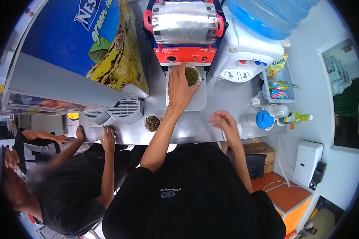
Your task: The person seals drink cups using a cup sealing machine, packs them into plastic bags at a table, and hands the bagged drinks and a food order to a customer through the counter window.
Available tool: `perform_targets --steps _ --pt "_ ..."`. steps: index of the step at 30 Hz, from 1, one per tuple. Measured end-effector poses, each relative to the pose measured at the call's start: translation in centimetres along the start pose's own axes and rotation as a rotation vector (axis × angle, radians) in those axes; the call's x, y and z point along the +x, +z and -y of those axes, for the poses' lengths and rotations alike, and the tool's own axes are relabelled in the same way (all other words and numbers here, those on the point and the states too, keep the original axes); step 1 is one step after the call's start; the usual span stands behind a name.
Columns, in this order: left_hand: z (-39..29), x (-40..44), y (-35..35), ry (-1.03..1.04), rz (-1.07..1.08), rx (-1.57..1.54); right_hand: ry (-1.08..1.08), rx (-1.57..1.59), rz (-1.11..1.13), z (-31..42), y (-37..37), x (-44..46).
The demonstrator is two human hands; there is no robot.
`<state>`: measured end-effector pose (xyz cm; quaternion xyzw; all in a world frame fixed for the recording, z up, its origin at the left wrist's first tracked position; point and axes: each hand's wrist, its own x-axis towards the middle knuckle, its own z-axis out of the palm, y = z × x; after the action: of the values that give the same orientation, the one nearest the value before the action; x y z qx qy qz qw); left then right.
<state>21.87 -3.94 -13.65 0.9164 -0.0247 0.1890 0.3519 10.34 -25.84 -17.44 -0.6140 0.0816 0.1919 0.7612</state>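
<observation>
Steel counter edge (189, 139) lies near right hand (226, 124); left hand (180, 85) grips cup (192, 76).

Shiny metal counter (223, 95): cup sealer (185, 55) at back, water dispenser (237, 57) right of it, then packet bin (292, 92). Clear cup (260, 99), blue-lidded container (263, 119), green-labelled bottle (293, 117) near right end. Brown-filled cup (151, 123) near front edge, left.

Just in front of the red cup sealer (184, 55), the left hand (179, 88) holds a cup of green contents (193, 76), the loosely bent right hand (226, 124) is well apart from the sealer, and a water dispenser (247, 51) stands to its right.
</observation>
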Motion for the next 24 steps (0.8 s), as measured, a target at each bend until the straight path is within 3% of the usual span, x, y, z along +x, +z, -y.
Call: perform_targets --steps 3,7,9,10,11,14,18,20,24 --pt "1.3 0.0 1.1 0.012 -0.01 0.027 -0.311 -0.129 0.039 9.5 2.8 0.3" --pt "2.7 -0.3 2.5 -0.04 -0.008 0.059 -0.94 -0.553 0.004 22.5 9.4 0.5" --pt "3.5 -0.2 3.2 -0.047 -0.004 0.066 -1.21 -0.901 -0.116 26.6 12.3 2.3" --pt "3.9 -0.5 3.5 -0.024 -0.001 0.09 -1.251 -0.949 -0.061 27.9 13.5 4.9" --pt "4.2 -0.8 4.0 -0.073 0.003 0.07 -1.233 -1.084 -0.048 29.1 15.0 6.2" --pt "4.5 -1.3 4.6 -0.066 -0.134 0.075 -0.887 -1.551 -0.036 30.2 18.9 6.3" --pt "4.9 -1.8 5.9 -0.127 -0.113 0.034 -0.898 -1.797 0.064 28.3 18.7 7.9" --pt "4.9 -3.0 7.0 -0.103 -0.227 0.092 -0.888 -1.891 0.083 27.9 18.6 8.4" --pt "4.4 -3.1 9.3 -0.264 -0.392 0.256 -0.957 -2.021 0.073 26.7 18.8 9.4"
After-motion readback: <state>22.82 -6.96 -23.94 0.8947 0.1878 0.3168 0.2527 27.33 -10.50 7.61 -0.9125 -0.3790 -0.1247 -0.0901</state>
